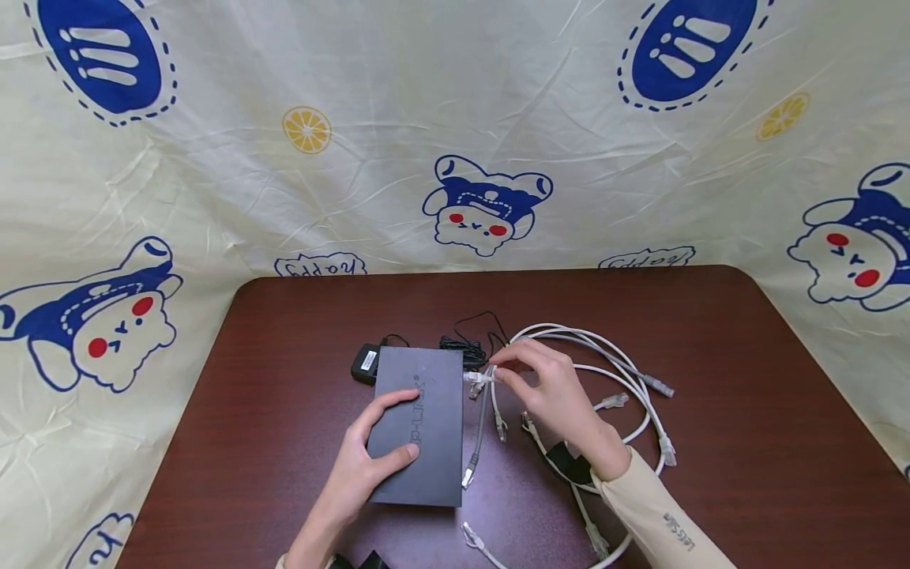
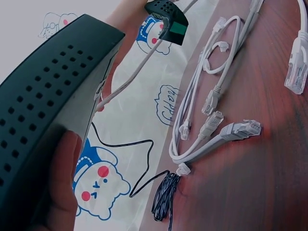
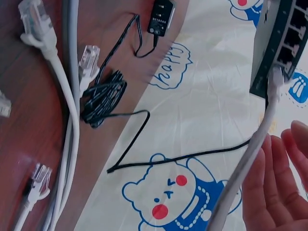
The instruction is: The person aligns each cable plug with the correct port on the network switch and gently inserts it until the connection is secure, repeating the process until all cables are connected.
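Note:
A dark grey TP-Link network switch (image 1: 437, 427) is held by my left hand (image 1: 355, 458), thumb and index finger lying over its top face. In the left wrist view a finger (image 2: 65, 178) presses the side of its perforated casing (image 2: 57, 82). One light network cable (image 3: 245, 161) has its plug (image 3: 275, 77) in a port on the switch's right side. Beside that plug is my right hand (image 1: 550, 387), thumb and index fingertips apart. The right wrist view shows its fingers (image 3: 276, 178) fairly straight behind the cable, with no clear grip on it.
Several coiled network cables (image 1: 626, 363) with clear plugs lie to the right. Behind the switch sit a black power adapter (image 1: 366, 363) and its bundled cord (image 1: 465, 352). A patterned cloth (image 1: 384, 197) hangs beyond the brown table (image 1: 284, 379).

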`<state>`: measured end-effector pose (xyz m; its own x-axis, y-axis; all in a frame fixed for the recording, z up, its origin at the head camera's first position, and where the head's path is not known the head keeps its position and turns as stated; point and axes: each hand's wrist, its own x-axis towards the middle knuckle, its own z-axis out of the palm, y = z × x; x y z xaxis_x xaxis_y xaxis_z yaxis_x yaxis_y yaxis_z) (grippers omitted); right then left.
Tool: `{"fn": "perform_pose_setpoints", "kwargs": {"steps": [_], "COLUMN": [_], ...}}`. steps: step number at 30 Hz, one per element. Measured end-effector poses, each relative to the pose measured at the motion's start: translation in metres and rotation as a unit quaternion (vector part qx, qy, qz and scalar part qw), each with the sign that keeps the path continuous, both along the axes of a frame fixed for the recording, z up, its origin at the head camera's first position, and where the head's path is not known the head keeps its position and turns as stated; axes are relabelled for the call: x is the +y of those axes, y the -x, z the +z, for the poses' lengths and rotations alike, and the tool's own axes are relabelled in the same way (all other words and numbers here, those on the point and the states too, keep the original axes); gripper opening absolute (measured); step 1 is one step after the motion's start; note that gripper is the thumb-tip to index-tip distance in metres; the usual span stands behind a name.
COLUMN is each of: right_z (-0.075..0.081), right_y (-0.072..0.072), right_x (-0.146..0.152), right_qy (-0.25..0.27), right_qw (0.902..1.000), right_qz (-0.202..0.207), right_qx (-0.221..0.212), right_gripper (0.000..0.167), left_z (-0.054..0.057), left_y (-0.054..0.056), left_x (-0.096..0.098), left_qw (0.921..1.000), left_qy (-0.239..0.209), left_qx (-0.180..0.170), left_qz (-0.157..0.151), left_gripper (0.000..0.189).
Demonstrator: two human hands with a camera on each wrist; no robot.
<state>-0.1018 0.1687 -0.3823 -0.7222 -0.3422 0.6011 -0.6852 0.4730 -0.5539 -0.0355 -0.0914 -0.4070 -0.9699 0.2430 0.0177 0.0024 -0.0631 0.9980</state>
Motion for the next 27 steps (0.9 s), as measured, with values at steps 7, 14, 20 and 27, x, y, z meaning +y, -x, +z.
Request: {"fn": "perform_pose_setpoints", "kwargs": {"steps": [7,14,20,27], "right_z": [0.001,0.0,-0.002,-0.008], "right_y": [0.001,0.001,0.003,0.006], "right_x": [0.011,0.021,0.03,0.04], "right_qy": [-0.01,-0.014,-0.024,-0.034], "right_qw": [0.9996,0.997,0.9926,0.9896], "right_qz": [-0.024,-0.047,-0.074,-0.092], "right_qx": [-0.012,-0.06,-0.093,-0.105], "right_gripper": [0.023,0.023,0.023,0.026], "left_z": [-0.001,-0.003,-0.005,-0.006], "left_y": [-0.001,-0.001,0.0,0.0], "left_x": [-0.001,-0.002,-0.002,-0.002], "left_qw": [0.9999,0.9998,0.9998,0.9996], "left_qy": [-0.005,-0.005,-0.009,-0.007], "left_qx": [-0.008,-0.004,0.001,-0.007], "left_qz": [0.014,0.019,0.019,0.027], "left_gripper": [0.057,0.058,0.057,0.057]}}
